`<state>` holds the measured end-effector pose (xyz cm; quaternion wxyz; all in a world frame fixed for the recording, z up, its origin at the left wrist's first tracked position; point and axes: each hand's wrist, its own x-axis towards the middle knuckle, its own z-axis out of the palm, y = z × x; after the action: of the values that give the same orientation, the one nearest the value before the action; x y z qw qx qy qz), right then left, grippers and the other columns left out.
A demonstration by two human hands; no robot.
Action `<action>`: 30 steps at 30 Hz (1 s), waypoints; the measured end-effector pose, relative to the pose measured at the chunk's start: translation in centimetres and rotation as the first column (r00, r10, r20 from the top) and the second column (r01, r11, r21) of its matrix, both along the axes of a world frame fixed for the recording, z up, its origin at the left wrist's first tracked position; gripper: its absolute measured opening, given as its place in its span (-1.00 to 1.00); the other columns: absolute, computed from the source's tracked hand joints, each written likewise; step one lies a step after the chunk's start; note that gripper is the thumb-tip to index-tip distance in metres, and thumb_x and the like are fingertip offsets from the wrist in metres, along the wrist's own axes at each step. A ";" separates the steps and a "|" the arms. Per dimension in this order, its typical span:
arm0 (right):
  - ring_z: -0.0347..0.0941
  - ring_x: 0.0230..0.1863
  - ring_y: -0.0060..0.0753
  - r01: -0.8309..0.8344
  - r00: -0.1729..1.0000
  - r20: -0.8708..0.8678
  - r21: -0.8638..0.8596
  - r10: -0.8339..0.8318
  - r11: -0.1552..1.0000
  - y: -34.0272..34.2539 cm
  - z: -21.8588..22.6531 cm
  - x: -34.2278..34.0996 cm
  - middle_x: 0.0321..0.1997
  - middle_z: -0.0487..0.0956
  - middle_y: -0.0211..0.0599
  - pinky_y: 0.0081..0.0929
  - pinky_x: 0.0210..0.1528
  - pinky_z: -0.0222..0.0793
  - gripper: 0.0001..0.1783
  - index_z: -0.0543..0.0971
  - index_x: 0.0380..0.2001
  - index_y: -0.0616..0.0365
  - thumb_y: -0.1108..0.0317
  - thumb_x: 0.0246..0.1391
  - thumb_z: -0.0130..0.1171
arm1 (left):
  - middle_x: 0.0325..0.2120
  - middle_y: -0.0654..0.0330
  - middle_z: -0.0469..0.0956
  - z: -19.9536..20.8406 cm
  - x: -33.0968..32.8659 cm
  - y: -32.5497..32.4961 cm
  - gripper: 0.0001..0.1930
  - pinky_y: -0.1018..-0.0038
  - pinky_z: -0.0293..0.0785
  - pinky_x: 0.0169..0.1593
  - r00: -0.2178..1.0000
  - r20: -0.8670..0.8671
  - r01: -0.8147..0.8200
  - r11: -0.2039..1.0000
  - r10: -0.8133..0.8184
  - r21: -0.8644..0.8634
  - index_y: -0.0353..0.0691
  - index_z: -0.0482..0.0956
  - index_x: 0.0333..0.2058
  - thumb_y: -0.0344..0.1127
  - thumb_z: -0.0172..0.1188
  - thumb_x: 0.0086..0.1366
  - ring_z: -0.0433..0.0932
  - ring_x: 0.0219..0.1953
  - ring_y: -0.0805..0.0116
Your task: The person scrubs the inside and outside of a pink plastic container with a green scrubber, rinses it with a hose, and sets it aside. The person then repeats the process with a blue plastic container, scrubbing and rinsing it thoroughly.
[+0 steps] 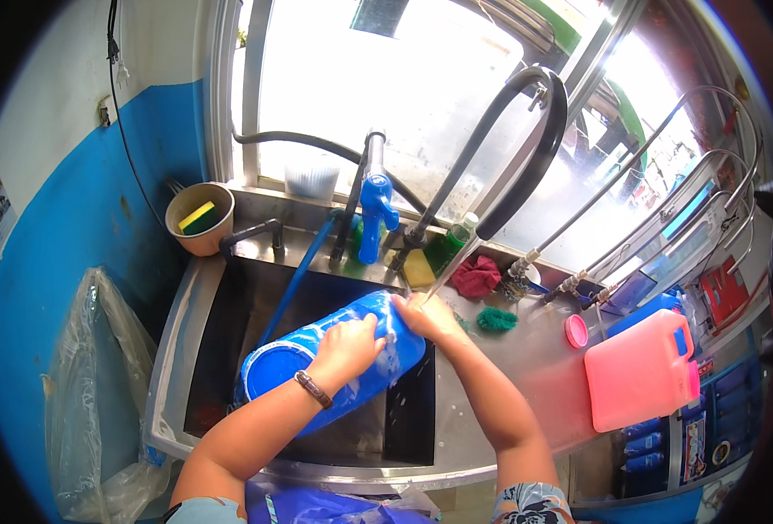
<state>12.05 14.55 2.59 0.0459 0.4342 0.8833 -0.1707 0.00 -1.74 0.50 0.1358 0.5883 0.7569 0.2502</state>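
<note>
Blue container (371, 375) tilted over the sink (412, 437), our right fingers (409, 313) gripping its upper end, our left fingers (362, 332) against it, grip unclear

The blue container (377, 375) is glossy plastic; from it, at three o'clock, a smooth plastic jug (635, 375); at two, a matt cloth rag (476, 278); at nine, a crinkled, shiny plastic bag (98, 419).

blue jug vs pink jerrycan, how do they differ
Shape: the blue jug is cylindrical; the pink jerrycan is boxier with a handle.
Place: the blue jug tilts over the sink, left hand and right hand on it; the pink jerrycan rests untouched on the steel counter.
Surface: the blue jug has white streaks; the pink jerrycan shows none.
Both look plastic.
</note>
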 end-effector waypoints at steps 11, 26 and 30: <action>0.50 -0.11 -0.21 -0.564 0.732 -0.433 0.049 0.526 0.824 0.3 1.5 0.1 -0.12 0.52 -0.23 -0.28 -0.06 0.43 -0.66 0.49 -0.11 0.13 0.43 0.01 0.27 | -0.42 -0.09 0.61 -0.1 -2.4 -2.2 -0.64 0.06 0.51 -0.21 0.999 0.044 -0.030 0.995 0.026 0.091 -0.29 0.45 -0.25 -0.07 0.21 0.23 0.60 -0.29 -0.11; 0.55 -0.25 -0.32 -0.453 0.703 -0.575 0.090 0.418 0.887 -1.3 4.1 0.5 -0.29 0.60 -0.24 -0.42 -0.10 0.46 -0.75 0.53 -0.20 0.19 0.46 0.00 0.27 | -0.36 -0.12 0.61 0.0 -2.9 -2.3 -0.63 0.04 0.49 -0.14 0.995 0.097 0.033 0.996 -0.040 0.077 -0.29 0.49 -0.24 -0.06 0.21 0.20 0.59 -0.24 -0.12; 0.57 -0.31 -0.38 -0.295 0.611 -0.762 -0.471 -0.215 0.831 -0.7 3.6 1.3 -0.29 0.55 -0.26 -0.48 -0.21 0.54 -0.75 0.43 -0.13 0.18 0.56 0.10 0.09 | -0.36 -0.11 0.61 0.0 -3.2 -2.3 -0.63 0.05 0.49 -0.13 0.994 0.100 0.042 0.995 -0.051 0.089 -0.30 0.49 -0.25 -0.07 0.21 0.19 0.59 -0.24 -0.13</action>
<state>13.31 13.90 6.19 -0.2201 0.2597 0.7313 -0.5910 -3.21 -4.07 0.48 0.1545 0.5976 0.7233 0.3096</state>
